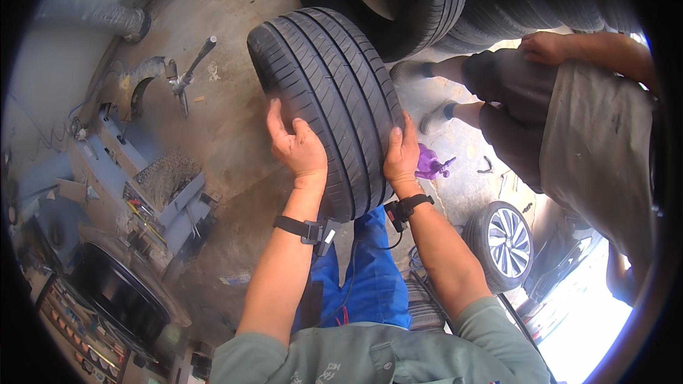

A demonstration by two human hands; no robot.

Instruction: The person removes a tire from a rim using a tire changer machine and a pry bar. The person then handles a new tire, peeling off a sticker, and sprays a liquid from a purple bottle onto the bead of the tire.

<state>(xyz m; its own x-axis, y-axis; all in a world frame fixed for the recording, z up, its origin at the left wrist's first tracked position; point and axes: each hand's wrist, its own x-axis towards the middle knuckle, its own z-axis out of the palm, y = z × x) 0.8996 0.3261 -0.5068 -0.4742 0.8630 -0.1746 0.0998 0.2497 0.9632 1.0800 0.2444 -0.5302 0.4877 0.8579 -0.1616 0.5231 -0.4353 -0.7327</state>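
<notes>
dusty concrete floor of a tyre shop spreads under me, blue trouser legs at the bottom. nearest, my left hand lies flat on the tread of the tyre, fingers spread wide, and my right hand presses the other edge, fingers together along the shoulder; so it is clamped upright between my palms, just above my knees. i judge i am lifting or steadying it, and the next move needs both palms to keep squeezing evenly so it does not tip. to my left stands the blue tyre machine with a black rim nearer me; no labels i can make out. right, a wheel stands on the floor, a purple thing beside it. further off, another person bends by stacked tyres.
</notes>
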